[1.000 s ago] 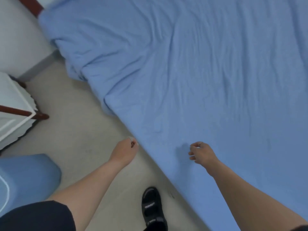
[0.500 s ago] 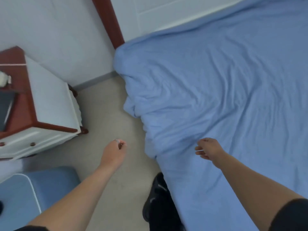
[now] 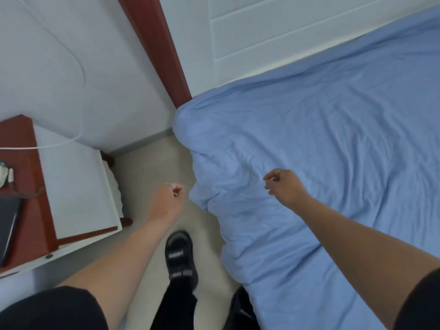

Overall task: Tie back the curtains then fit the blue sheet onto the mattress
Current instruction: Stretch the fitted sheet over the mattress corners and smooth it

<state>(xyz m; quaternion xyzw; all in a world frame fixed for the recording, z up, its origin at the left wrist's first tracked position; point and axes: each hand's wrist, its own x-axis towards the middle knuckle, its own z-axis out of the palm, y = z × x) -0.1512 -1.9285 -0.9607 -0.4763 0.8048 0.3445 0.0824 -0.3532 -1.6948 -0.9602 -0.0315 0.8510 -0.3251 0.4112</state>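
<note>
Bedroom corner, seen from above. A pale wall (image 3: 59, 67) meets a beige floor (image 3: 152, 167) along a grey skirting board (image 3: 142, 142). A red-brown wooden post (image 3: 157, 51) borders a white panelled headboard (image 3: 273, 32). At left stands a white nightstand (image 3: 71, 186) with a red-brown top (a dark flat device (image 3: 7, 225) lies on it, kind unclear). A white cable (image 3: 82, 110) runs down the wall to the top. Light is soft and even.

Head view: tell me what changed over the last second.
The person walked toward the headboard, which came into view along with the nightstand. The bunched corner of the sheet drew nearer. Nothing was taken hold of or let go. The left hand stays over the floor and the right hand over the sheet, both loosely curled and empty.
</note>
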